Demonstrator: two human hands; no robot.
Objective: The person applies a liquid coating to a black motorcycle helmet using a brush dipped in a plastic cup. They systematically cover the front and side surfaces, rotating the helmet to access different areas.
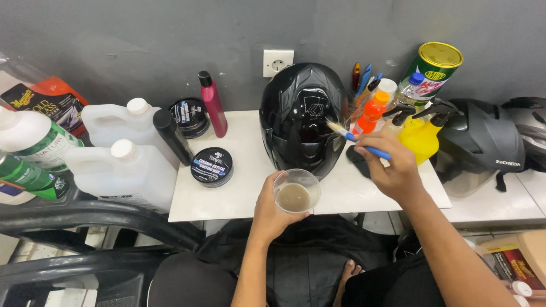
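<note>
A glossy black helmet (303, 116) stands on a small white table (239, 193) against a grey wall. My left hand (272, 210) holds a clear plastic cup (296, 191) of murky brownish liquid in front of the helmet. My right hand (389, 166) grips a blue-handled brush (355, 139); its pale bristles touch the helmet's right side. A dark cloth (357, 159) lies on the table under that hand.
Two white jugs (128, 150), a black bottle (172, 136), a pink bottle (212, 104) and two round black tins (211, 166) crowd the left. Orange and yellow spray bottles (421, 133) and a green can (437, 67) stand right. Grey helmets (483, 145) lie farther right; a black chair (85, 239) is near left.
</note>
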